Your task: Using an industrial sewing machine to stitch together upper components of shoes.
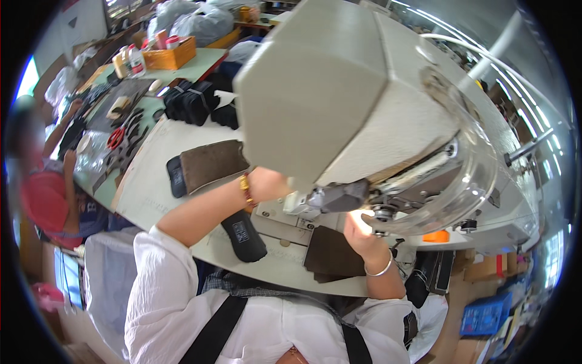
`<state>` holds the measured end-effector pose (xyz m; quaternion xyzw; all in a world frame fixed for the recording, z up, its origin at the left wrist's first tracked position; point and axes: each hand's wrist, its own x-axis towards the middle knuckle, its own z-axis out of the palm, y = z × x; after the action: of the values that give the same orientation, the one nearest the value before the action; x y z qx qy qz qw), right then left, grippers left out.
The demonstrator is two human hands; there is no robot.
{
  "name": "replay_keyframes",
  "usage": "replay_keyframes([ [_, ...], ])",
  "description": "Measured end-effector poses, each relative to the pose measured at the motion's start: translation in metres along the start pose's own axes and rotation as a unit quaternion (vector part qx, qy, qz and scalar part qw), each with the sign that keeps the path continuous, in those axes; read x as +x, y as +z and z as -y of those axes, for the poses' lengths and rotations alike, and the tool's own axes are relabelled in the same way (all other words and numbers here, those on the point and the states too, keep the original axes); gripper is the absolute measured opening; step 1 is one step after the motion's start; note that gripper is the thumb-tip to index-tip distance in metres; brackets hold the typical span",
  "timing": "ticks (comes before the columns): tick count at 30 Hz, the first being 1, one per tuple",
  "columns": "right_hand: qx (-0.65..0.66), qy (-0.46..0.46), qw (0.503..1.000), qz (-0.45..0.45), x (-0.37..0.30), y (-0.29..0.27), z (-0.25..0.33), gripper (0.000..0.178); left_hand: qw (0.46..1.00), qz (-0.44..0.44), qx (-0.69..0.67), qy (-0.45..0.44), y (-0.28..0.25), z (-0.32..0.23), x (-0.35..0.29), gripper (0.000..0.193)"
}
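Note:
A large white sewing machine (315, 79) fills the middle, its head covering much of the work spot. My left hand (270, 185) reaches in from the left behind the machine head, its fingers hidden. My right hand (364, 236) is by the needle area under a bright lamp, its fingertips washed out and partly covered by the machine. Beside my right wrist lies a dark brown fabric piece (333, 255). A black padded piece with a label (244, 236) lies below my left forearm. Brown fabric pieces (212, 164) are stacked beyond that forearm, next to another black labelled piece (176, 176).
Black bundles (191, 102) stand at the table's far edge. On the neighbouring table are red scissors (116, 138), dark cut pieces and an orange box (170, 54). A co-worker in red (45, 200) sits at left. A blue crate (485, 315) stands on the floor at right.

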<state>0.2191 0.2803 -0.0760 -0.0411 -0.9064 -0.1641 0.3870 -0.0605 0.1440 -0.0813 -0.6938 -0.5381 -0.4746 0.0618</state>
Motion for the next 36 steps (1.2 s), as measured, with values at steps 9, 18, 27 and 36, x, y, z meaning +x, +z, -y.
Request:
replay_keyframes([
  [9,0.18,0.027,0.982,0.041,0.026,-0.069,0.036,0.035,0.944,-0.132,0.291,0.082,-0.121,-0.003,-0.023,0.055],
  [18,0.198,0.086,0.918,0.333,-0.051,-0.067,0.042,0.087,0.931,-0.054,0.358,-0.058,-0.171,0.009,-0.184,0.058],
  [27,0.199,0.1,0.894,0.39,-0.059,-0.063,0.036,0.079,0.927,0.097,0.267,-0.246,-0.198,-0.029,-0.169,0.065],
  [36,0.123,0.027,0.918,0.375,-0.058,-0.064,0.056,0.063,0.959,0.23,0.154,-0.062,-0.123,-0.103,-0.107,0.04],
])
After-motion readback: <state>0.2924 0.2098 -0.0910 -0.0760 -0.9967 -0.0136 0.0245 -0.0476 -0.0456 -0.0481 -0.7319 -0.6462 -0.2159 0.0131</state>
